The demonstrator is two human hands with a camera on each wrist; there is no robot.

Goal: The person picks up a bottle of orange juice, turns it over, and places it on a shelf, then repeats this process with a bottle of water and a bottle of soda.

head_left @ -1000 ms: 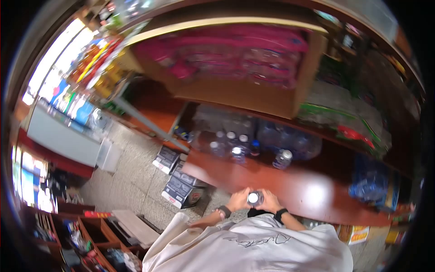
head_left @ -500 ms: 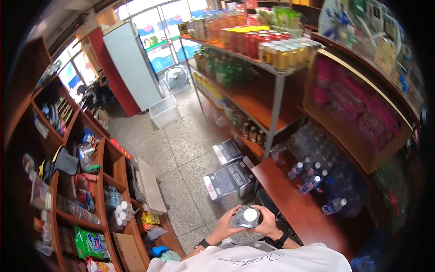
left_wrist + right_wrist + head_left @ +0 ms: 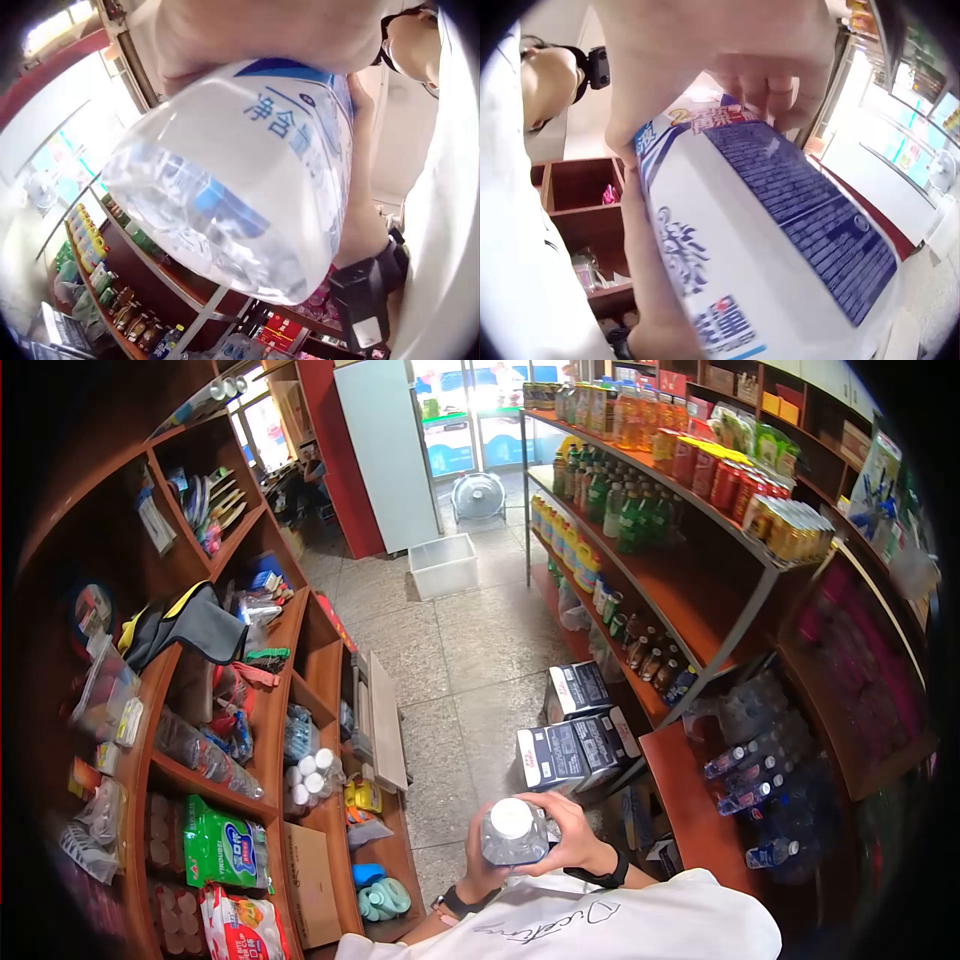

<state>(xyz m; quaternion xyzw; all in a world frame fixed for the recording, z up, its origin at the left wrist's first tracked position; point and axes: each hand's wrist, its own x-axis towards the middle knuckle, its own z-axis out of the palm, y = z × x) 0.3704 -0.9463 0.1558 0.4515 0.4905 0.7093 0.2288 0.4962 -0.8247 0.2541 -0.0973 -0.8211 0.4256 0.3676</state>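
Observation:
A large bottle (image 3: 513,834) with a white cap is held upright in front of the chest, between both hands. The left hand (image 3: 482,862) grips its left side; the right hand (image 3: 572,838) curls round its right side. In the left wrist view the clear bottle's base and blue-and-white label (image 3: 289,112) show beneath the left hand (image 3: 262,30). The right wrist view shows the label's dark blue text panel (image 3: 802,210) below the right hand (image 3: 720,52), whose fingers bend against the bottle.
Wooden cubby shelves (image 3: 270,760) with packets stand at the left. Boxes (image 3: 575,745) lie on the floor ahead. A metal-framed rack (image 3: 640,560) of drinks and a red-brown counter (image 3: 690,790) with small bottles stand at the right. A clear bin (image 3: 444,568) sits farther down the aisle.
The view has swung left from the counter toward the aisle and left-hand shelves. The bottle remains in both hands and appears larger, closer to the head camera.

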